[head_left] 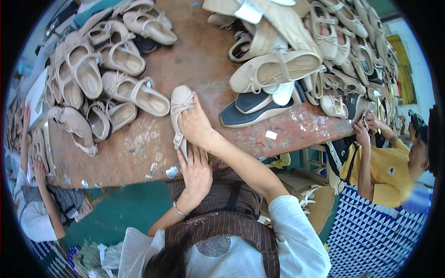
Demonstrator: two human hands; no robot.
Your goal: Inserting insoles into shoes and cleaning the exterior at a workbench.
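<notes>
A beige ballet-style shoe (178, 103) with a small bow and a buckled strap is held at the table's near edge, toe pointing away from me. My right hand (197, 124) reaches into its opening, fingers curled around the upper just behind the bow; the fingertips are partly hidden. At the heel end my left hand (195, 175) closes its fingers against the back of the shoe, below the buckle. Just left of it lies another beige strapped shoe (155, 101) with its insole showing.
Beige shoes (88, 76) are heaped on the left of the worn table (185, 51), with a larger pile (333, 41) at right. Dark insole-like pieces (252, 113) lie under a shoe. A co-worker in yellow (380, 171) handles something at right; another person's arms (44, 185) show at left.
</notes>
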